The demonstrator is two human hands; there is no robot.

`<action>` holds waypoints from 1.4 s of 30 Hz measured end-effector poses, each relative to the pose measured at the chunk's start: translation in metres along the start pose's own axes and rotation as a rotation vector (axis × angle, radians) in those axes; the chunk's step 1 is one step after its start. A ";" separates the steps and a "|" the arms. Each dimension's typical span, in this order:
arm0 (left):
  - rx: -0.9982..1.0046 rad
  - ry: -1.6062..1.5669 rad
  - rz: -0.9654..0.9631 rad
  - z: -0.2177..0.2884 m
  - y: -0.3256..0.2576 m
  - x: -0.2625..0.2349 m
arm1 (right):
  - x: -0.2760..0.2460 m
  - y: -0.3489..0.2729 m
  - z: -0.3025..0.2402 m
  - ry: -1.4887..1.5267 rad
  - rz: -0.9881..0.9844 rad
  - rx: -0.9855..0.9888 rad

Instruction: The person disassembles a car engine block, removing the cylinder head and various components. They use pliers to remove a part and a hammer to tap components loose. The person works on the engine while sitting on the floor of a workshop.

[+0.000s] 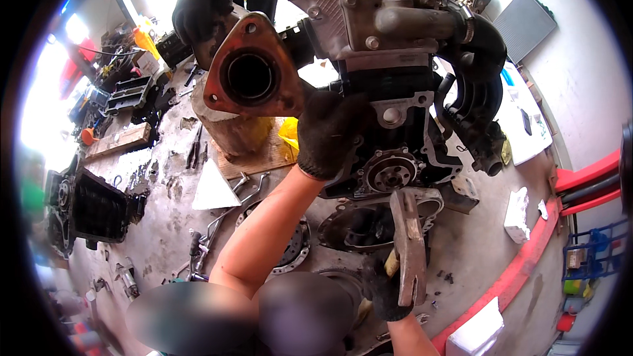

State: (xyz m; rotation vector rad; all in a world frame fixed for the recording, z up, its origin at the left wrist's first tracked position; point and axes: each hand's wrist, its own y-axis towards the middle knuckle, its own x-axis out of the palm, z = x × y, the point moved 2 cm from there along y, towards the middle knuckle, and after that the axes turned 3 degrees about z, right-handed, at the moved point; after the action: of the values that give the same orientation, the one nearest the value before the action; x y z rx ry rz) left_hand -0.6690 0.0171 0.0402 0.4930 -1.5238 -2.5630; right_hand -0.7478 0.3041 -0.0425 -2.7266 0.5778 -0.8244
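A bare engine (389, 59) stands upright in front of me, with a rusty three-cornered pipe flange (221, 95) on its left. My left hand (333, 135), in a dark glove, rests against the engine block beside this flange; its fingers blend into the dark metal. Low on the right, my gloved right hand (386, 290) is closed round the pale wooden handle of a hammer (410, 247). The worn, slotted hammer head stands below the round crankshaft end (391, 175). Another person's gloved hand (201, 13) lies on the part behind the flange.
A wooden block (234, 132) stands on a board left of the engine. Below lie a round clutch part (293, 247) and a cast housing (346, 224). Wrenches (211, 231) and a black oil pan (99, 207) are at left. A red beam (514, 280) curves along the right.
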 end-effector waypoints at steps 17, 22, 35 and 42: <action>-0.415 -0.643 -0.058 -0.012 -0.014 0.011 | 0.095 0.078 -0.074 -0.271 -0.123 -0.399; -0.355 -0.705 -0.089 -0.021 -0.015 0.011 | 0.102 0.092 -0.065 -0.281 -0.096 -0.398; -0.373 -0.695 -0.091 -0.016 -0.015 0.008 | 0.105 0.114 -0.052 -0.291 -0.034 -0.393; -0.510 -0.878 -0.086 -0.015 -0.020 0.016 | 0.100 0.120 -0.058 -0.354 0.031 -0.442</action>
State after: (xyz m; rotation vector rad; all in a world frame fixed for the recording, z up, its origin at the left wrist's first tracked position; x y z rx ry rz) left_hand -0.6773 0.0101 0.0123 -0.7244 -0.8771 -3.2587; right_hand -0.7404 0.1468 0.0126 -3.1395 0.7961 -0.2046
